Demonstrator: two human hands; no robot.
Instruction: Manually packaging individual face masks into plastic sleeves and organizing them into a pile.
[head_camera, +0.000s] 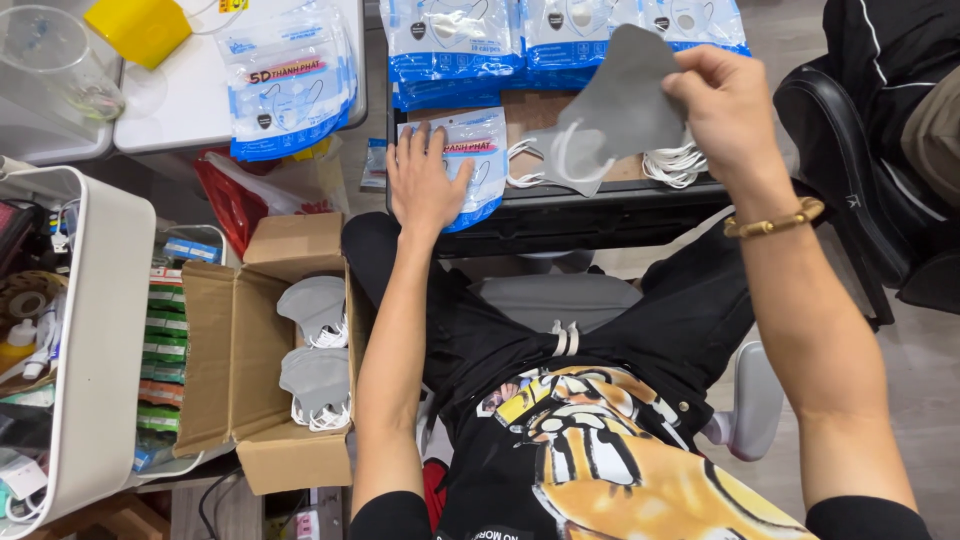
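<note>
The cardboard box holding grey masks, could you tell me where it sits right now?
In the head view, the cardboard box sits lower left, between the white bin and the person's left arm.

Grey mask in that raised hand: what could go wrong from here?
The right hand pinches the grey mask only at one edge, so it might slip and drop off the black table. Its white ear loops dangle near the loose loops on the table and could tangle. The flat packet under the left hand overhangs the table edge and may slide off.
</note>
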